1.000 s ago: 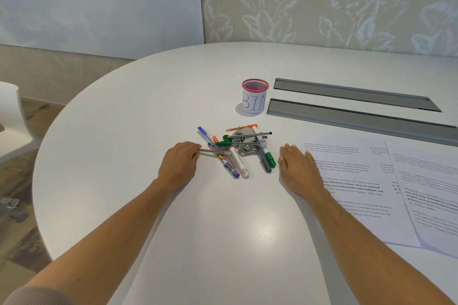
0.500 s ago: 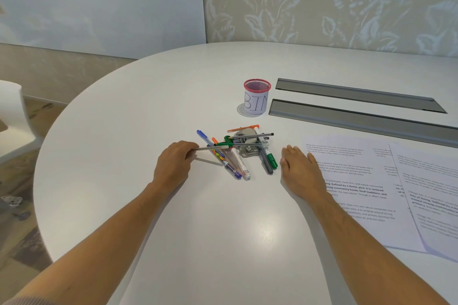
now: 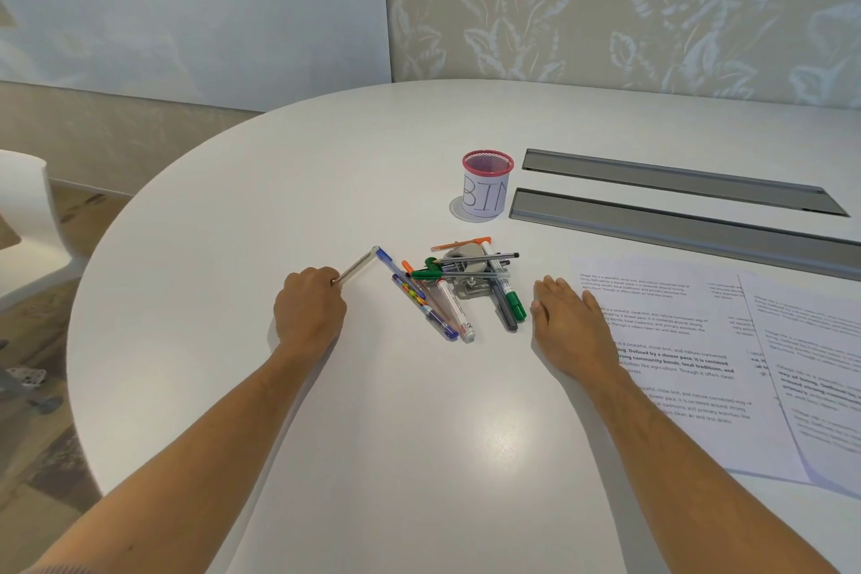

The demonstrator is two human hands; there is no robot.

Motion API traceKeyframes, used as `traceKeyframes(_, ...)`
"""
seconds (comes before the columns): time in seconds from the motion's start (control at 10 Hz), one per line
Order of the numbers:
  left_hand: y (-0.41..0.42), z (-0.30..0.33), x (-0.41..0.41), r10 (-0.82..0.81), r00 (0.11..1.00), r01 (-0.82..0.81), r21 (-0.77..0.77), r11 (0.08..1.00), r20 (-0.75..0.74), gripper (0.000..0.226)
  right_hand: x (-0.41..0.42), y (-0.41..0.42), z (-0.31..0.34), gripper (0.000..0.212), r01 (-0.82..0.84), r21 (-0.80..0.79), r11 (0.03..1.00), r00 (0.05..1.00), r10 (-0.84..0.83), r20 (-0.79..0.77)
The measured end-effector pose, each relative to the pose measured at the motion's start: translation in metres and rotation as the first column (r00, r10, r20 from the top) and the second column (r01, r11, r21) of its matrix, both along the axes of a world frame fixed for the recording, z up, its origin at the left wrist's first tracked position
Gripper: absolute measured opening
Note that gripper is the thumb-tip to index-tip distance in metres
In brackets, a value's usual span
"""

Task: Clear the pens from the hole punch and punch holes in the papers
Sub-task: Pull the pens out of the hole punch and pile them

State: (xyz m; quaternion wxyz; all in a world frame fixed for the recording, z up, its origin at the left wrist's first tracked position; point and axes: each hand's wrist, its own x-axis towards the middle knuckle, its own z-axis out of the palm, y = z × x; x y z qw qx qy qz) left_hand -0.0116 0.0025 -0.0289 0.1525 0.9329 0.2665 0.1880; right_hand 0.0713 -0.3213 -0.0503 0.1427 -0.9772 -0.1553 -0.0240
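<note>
Here the hole punch [image 3: 468, 277] sits near the middle of the white table [image 3: 419, 433], mostly buried under a heap of pens [image 3: 459, 289] lying across and around it; only its grey metal top and base show between them. Left of the hole punch, the left hand [image 3: 310, 315] has its grip curled tight on one thin pale pen [image 3: 356, 266], which angles up and away from the fist, its far tip just meeting the cap end of a blue pen [image 3: 414, 294] at the left edge of the heap. Right of the hole punch, the right hand [image 3: 566, 319] lies flat on the table, fingers straight and together, holding nothing, its edge resting on the near corner of the papers [image 3: 689, 368]. Those printed sheets spread out farther right of the hole punch. Behind the hole punch stands a red mesh cup [image 3: 487, 189] wrapped in paper lettered "BIN", and two grey channel strips [image 3: 675, 219] run off to that cup's right.
</note>
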Motion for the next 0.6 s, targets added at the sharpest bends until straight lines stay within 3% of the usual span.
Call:
traceKeyframes(0.4,0.0,-0.0031,0.0063,0.053,0.998,-0.053,-0.028,0.998,-0.017,0.022,0.0008,0.0004,-0.001,0.05,0.001,0.012,1.0,1.0,-0.001,0.001)
traceKeyframes(0.6,-0.0033,-0.0039,0.0089,0.06,0.998,-0.058,-0.075,0.995,0.016,0.037,0.0009,0.0001,-0.0013,0.05,0.004,0.018,1.0,1.0,-0.005,0.009)
